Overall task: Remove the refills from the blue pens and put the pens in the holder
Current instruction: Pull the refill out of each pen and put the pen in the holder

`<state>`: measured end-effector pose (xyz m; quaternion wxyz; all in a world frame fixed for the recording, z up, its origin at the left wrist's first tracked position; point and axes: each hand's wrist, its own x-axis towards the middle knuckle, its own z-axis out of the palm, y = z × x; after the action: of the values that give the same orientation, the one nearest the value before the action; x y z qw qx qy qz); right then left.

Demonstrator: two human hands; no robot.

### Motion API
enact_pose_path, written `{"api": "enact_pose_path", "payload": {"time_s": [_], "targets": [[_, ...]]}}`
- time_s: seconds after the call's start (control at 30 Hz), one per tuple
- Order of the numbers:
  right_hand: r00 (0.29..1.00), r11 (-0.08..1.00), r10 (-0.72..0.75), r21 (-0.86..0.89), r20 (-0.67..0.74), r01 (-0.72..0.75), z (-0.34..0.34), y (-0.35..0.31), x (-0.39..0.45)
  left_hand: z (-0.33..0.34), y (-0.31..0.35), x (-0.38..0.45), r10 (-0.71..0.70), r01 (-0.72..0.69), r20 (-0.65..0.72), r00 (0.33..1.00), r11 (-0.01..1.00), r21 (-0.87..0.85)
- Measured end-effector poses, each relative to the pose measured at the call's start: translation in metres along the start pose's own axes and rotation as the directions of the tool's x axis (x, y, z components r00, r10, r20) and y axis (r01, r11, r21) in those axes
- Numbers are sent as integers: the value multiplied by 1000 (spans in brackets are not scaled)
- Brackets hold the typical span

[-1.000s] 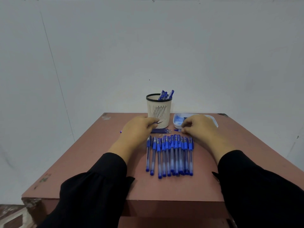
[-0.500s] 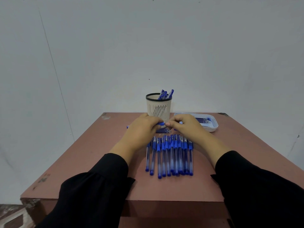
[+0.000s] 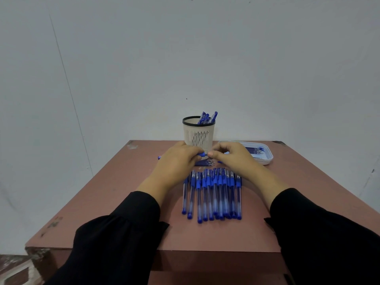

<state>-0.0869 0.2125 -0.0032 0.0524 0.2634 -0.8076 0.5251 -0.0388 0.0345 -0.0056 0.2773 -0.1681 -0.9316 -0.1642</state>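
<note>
Setting: a bare, plain room arranged as a simple work station; no furnishings mark it as a kitchen, shop or office. A small reddish-brown counter (image 3: 123,202) with chipped, scuffed corners stands against a blank pale grey-white painted wall (image 3: 185,58), which shows a thin vertical seam on the left and a few small marks. Stationery only on the counter: a cream slotted holder (image 3: 198,136) with a black rim, a row of blue pens (image 3: 211,194), and a shallow white tray (image 3: 267,159); patterned floor (image 3: 12,270) is visible at lower left.
</note>
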Motion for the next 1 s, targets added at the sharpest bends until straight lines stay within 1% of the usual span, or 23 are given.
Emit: {"api": "enact_pose_path", "payload": {"time_s": [0.07, 0.23, 0.37, 0.53, 0.6, 0.67, 0.83, 1.0], "targets": [[1000, 1000, -13, 28, 3, 13, 0, 0, 0, 0, 0, 0, 5, -5, -4, 1000, 1000, 9], [1000, 1000, 11, -17, 17, -11, 0, 3, 2, -2, 2, 0, 1, -1, -15, 1000, 1000, 12], [999, 999, 17, 36, 29, -18, 1, -1, 0, -3, 2, -1, 0, 1, -24, 1000, 1000, 4], [999, 998, 39, 40, 0, -39, 0, -4, -2, -2, 1, -1, 1, -1, -16, 1000, 1000, 19], [1000, 997, 23, 68, -3, -23, -1, -5, -3, -2, 1, -1, 4, -4, -5, 1000, 1000, 28], [999, 995, 38, 87, -1, -38, -1, -4, -2, -2, 2, -1, 2, -2, -14, 1000, 1000, 22], [998, 998, 57, 23, 4, -57, -2, -6, -4, -1, 0, 0, 3, -3, -19, 1000, 1000, 28], [998, 992, 68, 111, -6, -67, -4, -7, -4, -1, 0, 0, 3, -3, -10, 1000, 999, 37]]}}
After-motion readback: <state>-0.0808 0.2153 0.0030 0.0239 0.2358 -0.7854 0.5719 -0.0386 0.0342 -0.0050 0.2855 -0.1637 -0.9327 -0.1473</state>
